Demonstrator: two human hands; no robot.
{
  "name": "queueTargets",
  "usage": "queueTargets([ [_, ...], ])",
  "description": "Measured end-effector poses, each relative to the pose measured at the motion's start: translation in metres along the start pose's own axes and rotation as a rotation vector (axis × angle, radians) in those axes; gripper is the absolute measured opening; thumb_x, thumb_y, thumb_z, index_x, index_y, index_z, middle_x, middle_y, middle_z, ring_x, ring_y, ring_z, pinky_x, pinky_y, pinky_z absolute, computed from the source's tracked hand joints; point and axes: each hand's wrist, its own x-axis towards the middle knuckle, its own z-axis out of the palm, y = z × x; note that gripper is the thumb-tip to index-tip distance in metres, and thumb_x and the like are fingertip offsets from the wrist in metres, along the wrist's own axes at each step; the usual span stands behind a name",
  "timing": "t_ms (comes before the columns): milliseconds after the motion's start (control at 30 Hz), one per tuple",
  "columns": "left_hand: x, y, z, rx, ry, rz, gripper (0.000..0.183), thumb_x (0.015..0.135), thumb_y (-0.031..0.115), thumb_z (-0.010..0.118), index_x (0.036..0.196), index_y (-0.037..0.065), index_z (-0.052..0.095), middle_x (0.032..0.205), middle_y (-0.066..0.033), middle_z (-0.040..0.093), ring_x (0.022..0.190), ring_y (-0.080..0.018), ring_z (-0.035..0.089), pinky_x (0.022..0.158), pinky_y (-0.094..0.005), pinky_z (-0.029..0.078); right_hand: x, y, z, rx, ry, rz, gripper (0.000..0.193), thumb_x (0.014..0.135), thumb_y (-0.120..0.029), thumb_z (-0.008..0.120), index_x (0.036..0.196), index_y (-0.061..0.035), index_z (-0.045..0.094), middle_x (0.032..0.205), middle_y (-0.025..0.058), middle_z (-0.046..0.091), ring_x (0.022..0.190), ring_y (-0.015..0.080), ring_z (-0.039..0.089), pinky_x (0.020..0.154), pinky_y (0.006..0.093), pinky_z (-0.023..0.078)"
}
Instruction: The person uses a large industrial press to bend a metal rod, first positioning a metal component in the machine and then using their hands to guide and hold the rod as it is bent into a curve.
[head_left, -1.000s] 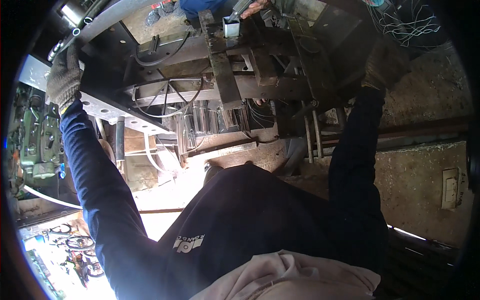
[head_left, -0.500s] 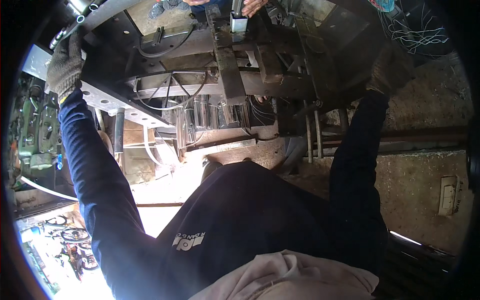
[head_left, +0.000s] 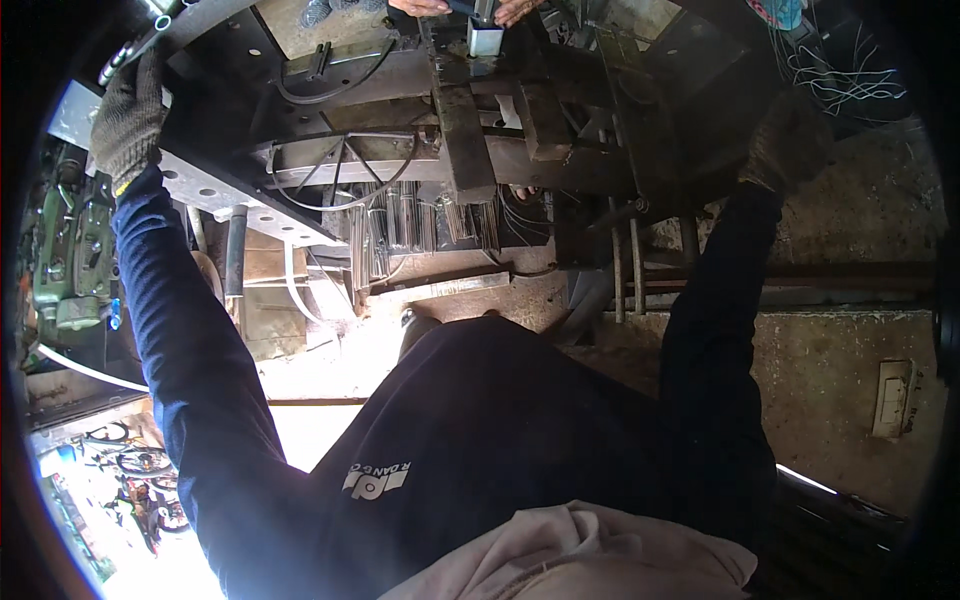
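My left hand [head_left: 128, 130], in a grey knitted glove, is raised at the upper left. Its fingers close on a metal bar [head_left: 205, 22] with small tube ends fixed along it. On the right, my gloved right hand [head_left: 790, 145] reaches up to the dark side of the metal frame, where deep shadow hides its fingers. Between my arms stands the frame, with a curved steel beam [head_left: 400, 165] and a dark upright block [head_left: 463, 150]. Beyond it a co-worker's two bare hands [head_left: 515, 10] are beside a short square metal tube [head_left: 485, 40].
Bundles of thin metal rods [head_left: 405, 220] stand under the beam. A thin hoop [head_left: 340, 205] hangs before it. Tangled wire [head_left: 845, 75] lies at the upper right. Green machinery [head_left: 75, 250] stands at the left, and a wall switch [head_left: 893, 398] is at the right.
The co-worker's other hand has come further into view beside the square tube, with a dark bar near it. My two hands stay in nearly the same places; the view has shifted slightly.
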Motion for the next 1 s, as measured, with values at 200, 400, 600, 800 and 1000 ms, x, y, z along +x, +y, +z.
queueTargets([
  [200, -0.009, -0.011, -0.002, -0.100, 0.063, 0.105, 0.055, 0.094, 0.067, 0.049, 0.127, 0.026, 0.066, 0.111, -0.0146, 0.072, 0.103, -0.0371, 0.068, 0.081, -0.0462, 0.054, -0.004, 0.020, 0.012, -0.078, -0.020, -0.110, 0.033, 0.096, -0.035, 0.059, 0.092, -0.0054, 0.075, 0.092, 0.0131, 0.074, 0.084, 0.0310, 0.069, 0.078, 0.0415, 0.055],
  [400, -0.021, 0.044, -0.023, -0.124, 0.182, 0.102, 0.046, 0.093, 0.061, 0.059, 0.114, 0.022, 0.073, 0.097, -0.0131, 0.074, 0.091, -0.0344, 0.072, 0.076, -0.0430, 0.055, -0.015, 0.058, 0.028, -0.013, 0.059, -0.291, 0.032, 0.100, -0.031, 0.056, 0.112, -0.0038, 0.068, 0.096, 0.0151, 0.071, 0.082, 0.0290, 0.067, 0.074, 0.0423, 0.055],
  [600, -0.025, 0.031, -0.035, -0.060, 0.292, 0.177, 0.042, 0.095, 0.056, 0.057, 0.103, 0.017, 0.073, 0.083, -0.0154, 0.072, 0.079, -0.0374, 0.070, 0.068, -0.0457, 0.054, -0.024, 0.066, 0.047, -0.199, -0.035, -0.222, 0.031, 0.100, -0.023, 0.056, 0.122, -0.0023, 0.063, 0.094, 0.0175, 0.070, 0.082, 0.0319, 0.066, 0.074, 0.0462, 0.054],
  [800, -0.027, 0.044, -0.038, -0.170, 0.276, 0.185, 0.039, 0.096, 0.050, 0.057, 0.105, 0.016, 0.073, 0.083, -0.0165, 0.072, 0.078, -0.0376, 0.070, 0.068, -0.0465, 0.054, 0.012, 0.000, -0.006, -0.175, 0.157, -0.486, 0.022, 0.099, -0.020, 0.056, 0.105, -0.0009, 0.064, 0.087, 0.0172, 0.068, 0.085, 0.0338, 0.064, 0.077, 0.0453, 0.050],
  [1000, -0.028, 0.042, -0.043, -0.167, 0.228, 0.187, 0.042, 0.097, 0.052, 0.055, 0.098, 0.014, 0.073, 0.080, -0.0160, 0.071, 0.074, -0.0374, 0.070, 0.066, -0.0463, 0.054, 0.011, -0.004, -0.014, -0.058, -0.151, -0.156, 0.027, 0.097, -0.024, 0.060, 0.096, 0.0001, 0.071, 0.094, 0.0143, 0.071, 0.093, 0.0315, 0.066, 0.084, 0.0446, 0.051],
])
